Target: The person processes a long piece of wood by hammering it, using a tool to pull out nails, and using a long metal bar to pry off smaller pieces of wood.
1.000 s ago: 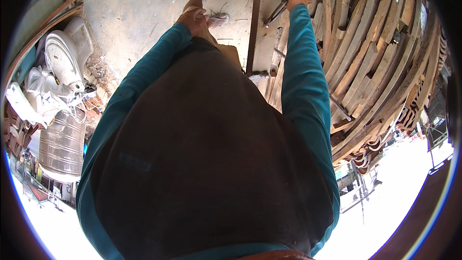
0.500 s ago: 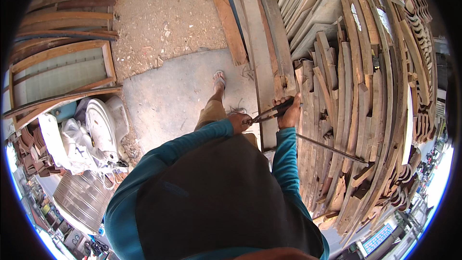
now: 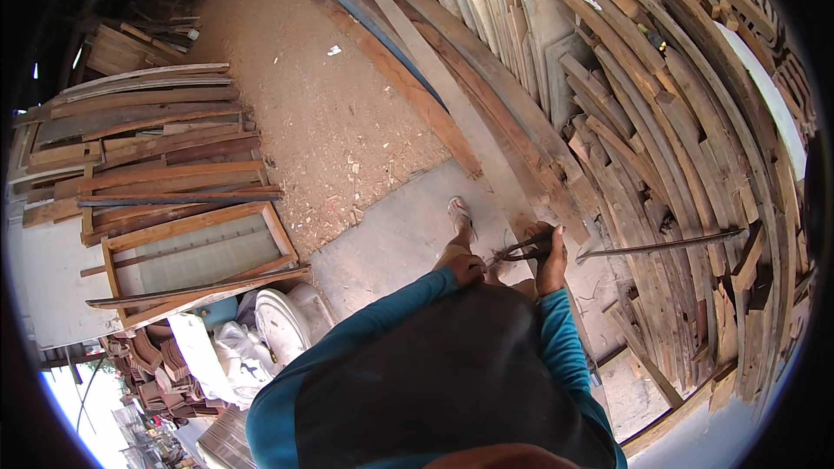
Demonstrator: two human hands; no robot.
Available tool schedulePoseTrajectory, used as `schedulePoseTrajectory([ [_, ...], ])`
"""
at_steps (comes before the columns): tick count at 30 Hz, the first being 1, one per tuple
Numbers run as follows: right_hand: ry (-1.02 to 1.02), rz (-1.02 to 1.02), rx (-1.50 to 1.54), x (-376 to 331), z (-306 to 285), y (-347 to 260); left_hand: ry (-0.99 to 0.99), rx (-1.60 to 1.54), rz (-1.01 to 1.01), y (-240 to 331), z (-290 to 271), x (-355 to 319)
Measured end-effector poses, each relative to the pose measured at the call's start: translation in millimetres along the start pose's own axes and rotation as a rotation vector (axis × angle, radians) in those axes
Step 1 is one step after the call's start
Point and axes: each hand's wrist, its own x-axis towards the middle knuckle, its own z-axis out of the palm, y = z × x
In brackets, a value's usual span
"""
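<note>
Near my waist, my right hand [image 3: 551, 267] is wrapped round the dark handles of a pair of long-handled pincers [image 3: 524, 248]. The tool's narrow jaw end points left, toward my left hand [image 3: 469, 269]. That hand is closed at the jaws, and what its fingers pinch is too small to make out. Below the tool lies a long timber plank [image 3: 483, 155], its near end partly hidden by my hands. To the right of my right hand, a thin dark metal bar [image 3: 662, 245] rests across the stacked timber.
Stacked timber [image 3: 669, 165] fills the right side, with pale slabs [image 3: 547, 43] behind it. At left lie wooden boards [image 3: 165, 143] and a framed glass panel [image 3: 204, 252], with a white basin [image 3: 282, 321] nearer me. Concrete [image 3: 391, 230] and wood-chip-strewn ground [image 3: 330, 122] stretch ahead.
My view has swung left and tilted up, so the scene sits further right and lower. Both hands stay closed at the pincers. The metal bar remains on the timber.
</note>
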Motion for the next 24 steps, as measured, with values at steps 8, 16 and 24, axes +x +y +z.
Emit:
schedulePoseTrajectory([
  [8, -0.068, -0.377, -0.097, -26.6, 7.4, -25.4, 0.457, -0.384, -0.761, -42.0, -44.1, -101.3],
  [16, 0.008, -0.375, -0.387, -2.1, -4.4, -16.3, 0.096, 0.272, -0.984, -122.6, -33.5, -234.5],
  [24, 0.01, -0.391, -0.608, -2.5, 30.7, -32.1, 0.098, 0.071, -0.927, -125.2, -46.7, -218.5],
])
